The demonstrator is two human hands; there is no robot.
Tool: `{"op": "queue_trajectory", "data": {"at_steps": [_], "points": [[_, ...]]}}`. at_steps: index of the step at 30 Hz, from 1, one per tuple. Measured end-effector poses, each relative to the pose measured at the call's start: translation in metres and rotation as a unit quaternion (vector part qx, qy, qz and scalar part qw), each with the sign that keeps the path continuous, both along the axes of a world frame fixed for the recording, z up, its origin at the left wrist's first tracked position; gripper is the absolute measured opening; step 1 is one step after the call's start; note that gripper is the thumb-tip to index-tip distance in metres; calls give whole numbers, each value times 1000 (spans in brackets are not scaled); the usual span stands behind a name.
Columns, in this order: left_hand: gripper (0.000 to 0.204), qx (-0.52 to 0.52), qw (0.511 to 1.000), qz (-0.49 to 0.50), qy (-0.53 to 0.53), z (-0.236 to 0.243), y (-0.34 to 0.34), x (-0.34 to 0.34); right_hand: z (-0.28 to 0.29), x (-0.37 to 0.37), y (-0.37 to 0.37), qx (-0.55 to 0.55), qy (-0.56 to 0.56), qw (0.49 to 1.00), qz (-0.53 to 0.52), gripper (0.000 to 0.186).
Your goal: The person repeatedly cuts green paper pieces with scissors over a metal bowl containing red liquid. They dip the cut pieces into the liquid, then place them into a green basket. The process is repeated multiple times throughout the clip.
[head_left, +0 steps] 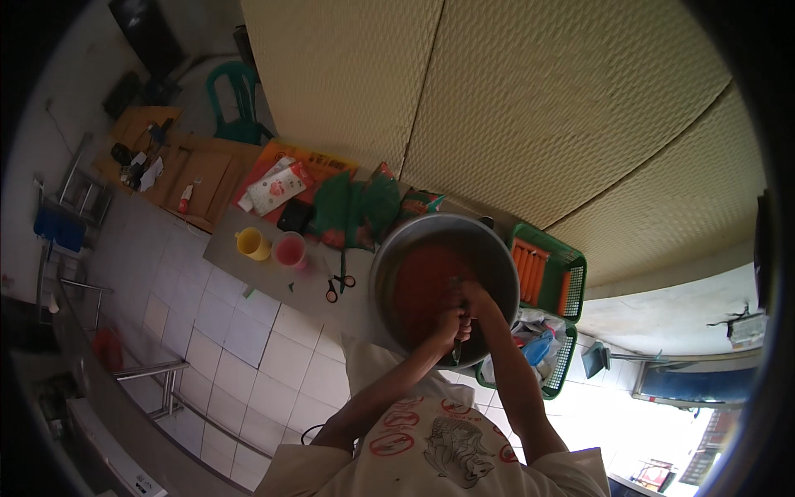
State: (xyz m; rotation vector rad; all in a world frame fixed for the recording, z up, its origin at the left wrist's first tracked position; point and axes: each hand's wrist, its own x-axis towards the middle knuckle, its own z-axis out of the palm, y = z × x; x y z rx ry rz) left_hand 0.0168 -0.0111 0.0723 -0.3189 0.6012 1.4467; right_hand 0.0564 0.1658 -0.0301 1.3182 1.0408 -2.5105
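Note:
A large metal pot (pixel 386 248) stands at the table's front edge, close to my body. Orange-red food (pixel 418 273) covers its bottom. Both my hands reach down inside it. My left hand (pixel 453 324) is closed in a fist, and a slim dark tool (pixel 456 352) sticks out below it toward me. Just beyond, my right hand (pixel 469 297) is also closed, touching or nearly touching the left. What the right fingers hold is hidden, and the tool's other end is not clear. Black-handled scissors (pixel 339 286) lie left of the pot.
Left on the table are a yellow cup (pixel 252 244), a pink cup (pixel 290 249), green plastic bags (pixel 331 207) and a white-red packet (pixel 280 189). On the right, a green basket (pixel 573 286) holds several orange sticks; plastic bags (pixel 538 348) fill another basket (pixel 568 356).

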Motion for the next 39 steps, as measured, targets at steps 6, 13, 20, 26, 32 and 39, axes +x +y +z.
{"op": "queue_trajectory", "data": {"at_steps": [6, 13, 20, 26, 32, 39], "points": [[24, -8, 1000, 1, 3, -8, 3, 9, 83, -14, -33, 53, -115, 992, 9, 25], [23, -89, 996, -27, -3, 37, 3, 3, 100, -17, -34, 122, -116, 986, -8, 26], [19, 21, 973, -2, -228, 16, -18, -8, 140, 11, -38, -21, 16, 998, -56, 22], [25, 81, 949, 6, -304, -11, -16, 3, 110, 27, -41, -78, 80, 992, -56, 21], [33, 1, 996, -12, -87, -2, -14, 6, 52, 21, -17, -54, 46, 995, -76, 15], [36, -42, 997, -34, -55, 0, -10, 14, 40, 16, -4, -151, -18, 969, -193, 9]]}}
